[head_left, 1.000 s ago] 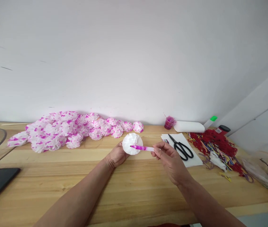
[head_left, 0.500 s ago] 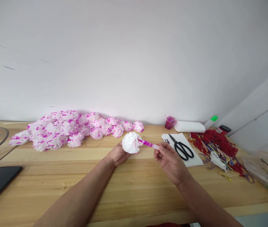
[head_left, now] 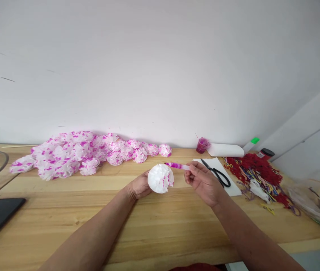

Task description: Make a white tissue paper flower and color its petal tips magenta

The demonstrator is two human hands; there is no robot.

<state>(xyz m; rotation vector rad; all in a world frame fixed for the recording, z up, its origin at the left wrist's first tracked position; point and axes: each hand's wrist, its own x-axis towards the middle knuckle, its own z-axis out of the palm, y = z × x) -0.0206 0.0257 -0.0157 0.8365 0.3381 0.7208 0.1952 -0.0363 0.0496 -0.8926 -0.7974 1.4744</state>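
My left hand (head_left: 141,185) is closed on a white paper flower (head_left: 160,179), its fingers mostly hidden behind it. Magenta marks line some of the flower's ruffled edges on the right side. Between the fingertips of my right hand (head_left: 202,180) is a slim white stick-like tool (head_left: 178,166), stained magenta along its front half; whether it is a brush or a dropper I cannot tell. Its dark tip lies at the flower's upper edge. Beyond, a small clear cup (head_left: 203,146) of magenta liquid stands near the wall.
Magenta-speckled paper flowers (head_left: 64,154) are heaped along the wall at left. Black scissors (head_left: 219,175) lie on white paper (head_left: 232,188). Red yarn (head_left: 261,171), a dark-lidded jar (head_left: 265,154) and a plastic bag (head_left: 315,201) are at right. A black phone-like slab (head_left: 0,218) lies at left.
The flower has turned and dropped slightly in my left hand, showing magenta-edged folds. My right hand has raised the tool a little, and its tip has moved to the flower's upper edge.
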